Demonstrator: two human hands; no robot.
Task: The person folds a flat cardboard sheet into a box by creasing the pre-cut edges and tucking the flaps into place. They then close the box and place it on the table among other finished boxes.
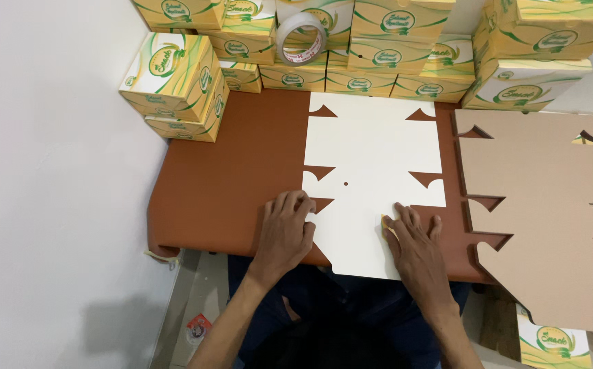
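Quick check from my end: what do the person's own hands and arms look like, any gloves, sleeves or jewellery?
Both the left hand and right hand are bare: no gloves, rings or watch visible. The forearms are uncovered to the frame's bottom edge, with no sleeves in view.

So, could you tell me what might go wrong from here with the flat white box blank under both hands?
The white box blank overhangs the brown table's near edge, so pressing there could bend it off its crease. The left hand and right hand press only its near part; the far end could shift. The brown cardboard blank lies close and might get nudged.
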